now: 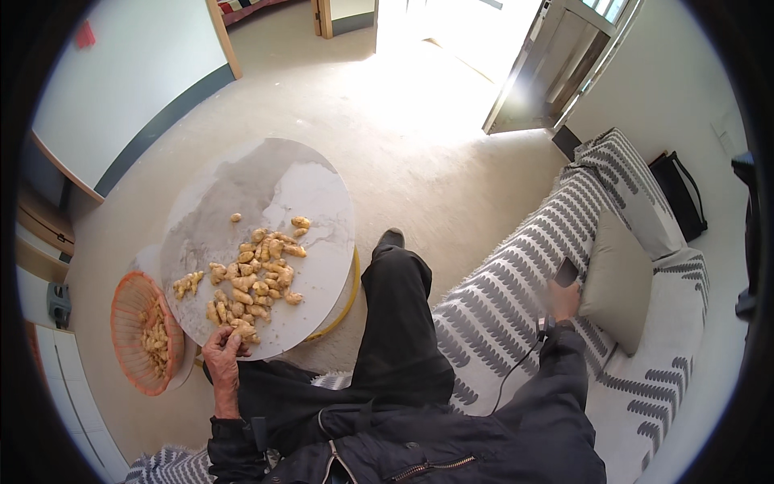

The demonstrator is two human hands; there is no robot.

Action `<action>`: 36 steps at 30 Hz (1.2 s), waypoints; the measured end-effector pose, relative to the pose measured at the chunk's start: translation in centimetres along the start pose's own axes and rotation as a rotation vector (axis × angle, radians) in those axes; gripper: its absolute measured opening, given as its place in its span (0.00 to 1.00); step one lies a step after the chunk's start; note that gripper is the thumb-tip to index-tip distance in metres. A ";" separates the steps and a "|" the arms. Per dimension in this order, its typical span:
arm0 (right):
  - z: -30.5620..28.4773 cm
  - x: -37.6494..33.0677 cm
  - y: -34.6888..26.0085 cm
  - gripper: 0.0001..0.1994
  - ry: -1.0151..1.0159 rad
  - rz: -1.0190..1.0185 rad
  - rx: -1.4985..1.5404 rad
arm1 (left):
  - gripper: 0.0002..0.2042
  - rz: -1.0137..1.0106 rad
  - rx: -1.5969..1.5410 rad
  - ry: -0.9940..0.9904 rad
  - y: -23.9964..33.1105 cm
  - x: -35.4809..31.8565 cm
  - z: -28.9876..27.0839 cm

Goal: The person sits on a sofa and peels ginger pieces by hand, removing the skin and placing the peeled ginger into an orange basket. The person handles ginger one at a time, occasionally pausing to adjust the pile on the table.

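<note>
I sit on a sofa in dark clothes with one leg stretched toward a round marble-topped table (314, 185). Several ginger pieces (256, 274) lie scattered on the table's near half. My left hand (222, 348) rests at the table's near edge, its fingers closed on a piece of ginger (242, 329). My right hand (563, 300) reaches out to my right over the striped sofa cover and grips a dark phone (566, 273); a thin cable runs from it along my sleeve.
An orange woven basket (129, 323) with ginger inside sits left of the table. A beige cushion (619, 282) lies on the striped sofa (500, 306) beside the phone. A black bag (681, 194) stands against the wall. An open door lets sunlight onto the floor.
</note>
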State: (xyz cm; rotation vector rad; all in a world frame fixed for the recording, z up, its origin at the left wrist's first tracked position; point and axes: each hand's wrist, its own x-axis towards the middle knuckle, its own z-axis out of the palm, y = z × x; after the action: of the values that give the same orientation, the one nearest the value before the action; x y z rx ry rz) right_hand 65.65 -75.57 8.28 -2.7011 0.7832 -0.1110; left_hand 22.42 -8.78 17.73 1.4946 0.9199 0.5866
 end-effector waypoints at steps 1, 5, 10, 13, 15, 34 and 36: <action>0.5 0.2 0.5 0.48 0.009 -0.069 -0.039 | 0.12 -0.009 0.014 0.002 -0.1 0.0 -0.1; 1.0 0.1 0.8 0.48 0.026 -0.236 -0.157 | 0.13 -0.002 0.011 0.005 -0.9 0.1 -0.5; -0.6 -1.8 -1.3 0.43 0.051 -0.014 -0.051 | 0.13 -0.029 0.008 0.002 -2.2 0.2 -0.4; -0.5 -3.1 -1.5 0.44 0.082 0.012 0.010 | 0.14 -0.076 0.008 0.015 -1.9 0.3 -0.4; -0.2 -3.2 -1.4 0.45 0.098 0.016 -0.024 | 0.13 -0.043 0.013 -0.005 -1.5 0.5 -0.3; 0.7 -9.7 -1.7 0.33 0.307 -0.204 -0.119 | 0.13 -0.056 -0.061 0.006 -2.8 1.5 0.0; 0.9 -10.1 -2.4 0.30 0.226 -0.246 -0.135 | 0.13 -0.056 -0.049 -0.005 -3.0 1.8 -0.2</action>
State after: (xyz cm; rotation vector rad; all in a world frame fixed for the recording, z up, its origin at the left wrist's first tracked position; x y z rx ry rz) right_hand 58.48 -68.01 8.35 -2.9399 0.5297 -0.4417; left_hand 22.67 -7.36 14.60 1.4211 0.9341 0.5612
